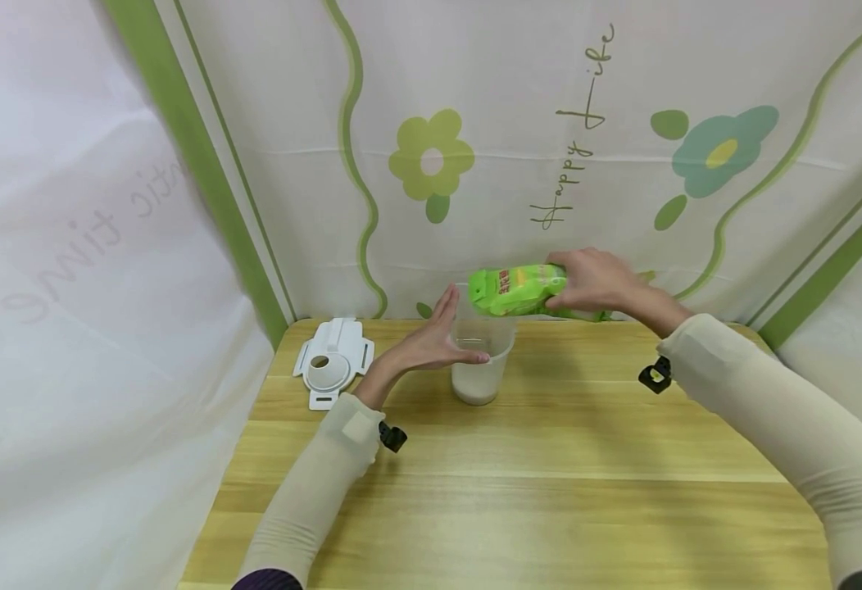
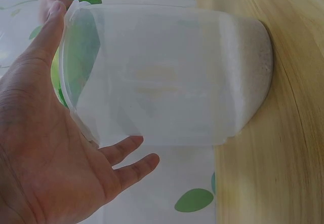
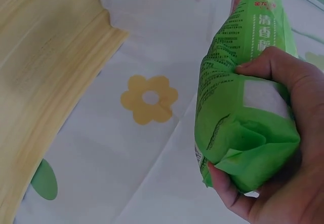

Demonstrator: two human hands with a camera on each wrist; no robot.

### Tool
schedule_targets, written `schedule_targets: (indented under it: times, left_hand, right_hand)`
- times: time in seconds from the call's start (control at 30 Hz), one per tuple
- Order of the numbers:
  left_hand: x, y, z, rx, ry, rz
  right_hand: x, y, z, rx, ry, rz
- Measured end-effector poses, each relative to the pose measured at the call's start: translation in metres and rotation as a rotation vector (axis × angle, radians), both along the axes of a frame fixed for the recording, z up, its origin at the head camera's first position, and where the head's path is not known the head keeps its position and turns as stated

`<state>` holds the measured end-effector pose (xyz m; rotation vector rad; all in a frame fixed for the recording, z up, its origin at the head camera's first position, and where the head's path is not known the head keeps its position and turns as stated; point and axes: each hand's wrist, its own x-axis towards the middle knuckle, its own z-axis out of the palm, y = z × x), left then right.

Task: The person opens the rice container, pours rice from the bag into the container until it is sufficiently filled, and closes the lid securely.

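Observation:
A tall translucent plastic container (image 1: 478, 383) stands upright at the table's back edge, with a layer of white grains (image 2: 248, 64) at its bottom. My left hand (image 1: 431, 342) spans its upper left side, thumb and fingers spread and mostly straight. In the left wrist view the thumb lies along the rim, and two fingertips are close to the wall. With my right hand (image 1: 595, 279) I grip a green rice bag (image 1: 515, 290) near its sealed end. The bag lies roughly level, its other end over the container's mouth. Whether grains are flowing cannot be seen.
A white plastic lid-like piece (image 1: 328, 360) with a round hole lies at the table's back left. Behind the wooden table (image 1: 519, 492) hangs a white curtain (image 1: 254, 98) with flowers and green lines. It also surrounds both sides.

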<state>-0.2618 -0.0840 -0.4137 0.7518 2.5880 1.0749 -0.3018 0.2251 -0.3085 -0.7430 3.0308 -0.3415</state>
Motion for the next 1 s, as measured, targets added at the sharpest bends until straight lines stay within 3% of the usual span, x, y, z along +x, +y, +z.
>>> schedule_targets:
  times: [1.0]
  left_hand:
    - [-0.003, 0.001, -0.003, 0.024, -0.008, 0.010]
  right_hand:
    - [0.002, -0.021, 0.004, 0.144, 0.161, 0.050]
